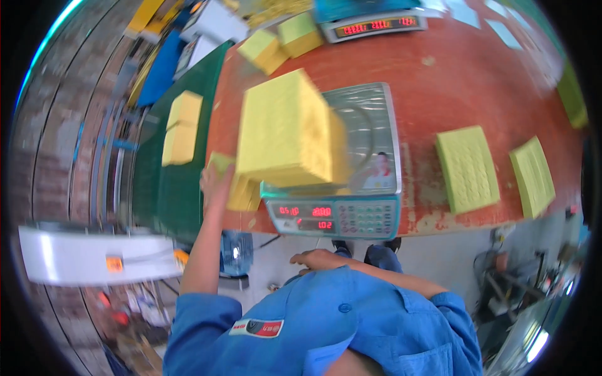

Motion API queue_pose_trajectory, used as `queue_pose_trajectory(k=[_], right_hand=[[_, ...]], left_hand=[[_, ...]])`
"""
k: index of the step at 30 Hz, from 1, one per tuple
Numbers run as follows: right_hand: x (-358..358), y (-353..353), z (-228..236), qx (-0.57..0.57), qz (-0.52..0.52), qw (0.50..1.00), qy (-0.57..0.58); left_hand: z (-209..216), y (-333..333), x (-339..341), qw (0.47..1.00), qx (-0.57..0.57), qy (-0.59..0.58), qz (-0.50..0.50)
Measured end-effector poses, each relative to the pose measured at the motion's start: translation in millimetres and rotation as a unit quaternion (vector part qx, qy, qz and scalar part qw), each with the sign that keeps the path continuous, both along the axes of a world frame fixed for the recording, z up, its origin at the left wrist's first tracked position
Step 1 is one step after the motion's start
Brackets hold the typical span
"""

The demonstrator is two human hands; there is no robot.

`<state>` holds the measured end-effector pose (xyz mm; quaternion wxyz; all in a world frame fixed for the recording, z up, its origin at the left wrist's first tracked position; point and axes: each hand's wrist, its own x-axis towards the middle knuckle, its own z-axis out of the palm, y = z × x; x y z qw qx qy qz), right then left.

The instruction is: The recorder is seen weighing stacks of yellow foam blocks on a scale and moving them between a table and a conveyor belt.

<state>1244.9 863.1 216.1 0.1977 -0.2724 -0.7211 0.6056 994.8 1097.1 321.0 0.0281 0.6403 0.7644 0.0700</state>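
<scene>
A tall yellow block [276, 125] sits on the pan of a digital scale [370, 150], covering its left part. My left hand [215, 185] is at the table's left edge, just left of the scale. Its fingers are around a smaller yellow block [221, 161], blurred and partly hidden by the hand. Another yellow block [243, 193] lies between that hand and the scale. In front of my body, below the table edge, my right hand [316, 259] is open and holds nothing, its fingers pointing left.
Left of the red table [420, 75] runs a green belt [164, 188] carrying yellow blocks [182, 128]. Two textured yellow blocks [469, 169] lie to the right. A second scale [373, 26] stands at the far side, beside more yellow blocks [300, 34].
</scene>
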Motion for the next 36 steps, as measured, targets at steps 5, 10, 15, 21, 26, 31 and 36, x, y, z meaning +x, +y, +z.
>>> queue_pose_trajectory(k=[5, 10, 15, 21, 26, 31, 36], right_hand=[[-8.5, -0.2, 34.5, -0.007, -0.053, 0.999, 0.0], [-48.2, 24.6, 70.9, 0.166, -0.221, 0.953, 0.122], [-91.7, 64.9, 92.3, 0.197, -0.374, 0.902, 0.092], [-141.9, 115.8, 68.9, -0.024, -0.404, 0.91, 0.095], [-151.7, 96.6, 64.5, -0.038, -0.376, 0.923, 0.077], [-154.6, 58.5, 72.0, -0.073, -0.385, 0.916, 0.085], [-138.1, 68.5, 60.8, -0.039, -0.337, 0.939, 0.063]], left_hand=[[16.5, -29.6, 5.5, 0.999, -0.01, 0.012, -0.037], [26.4, -65.2, -48.5, 0.968, -0.038, 0.061, -0.24], [10.7, -99.9, -79.8, 0.941, 0.078, -0.245, -0.218], [-41.8, -143.4, -112.6, 0.677, -0.112, -0.724, 0.071], [-10.5, -147.5, -118.5, 0.681, -0.19, -0.705, 0.051], [-23.5, -164.0, -129.9, 0.659, -0.236, -0.712, 0.046], [-29.9, -160.5, -114.5, 0.527, -0.205, -0.824, -0.027]])
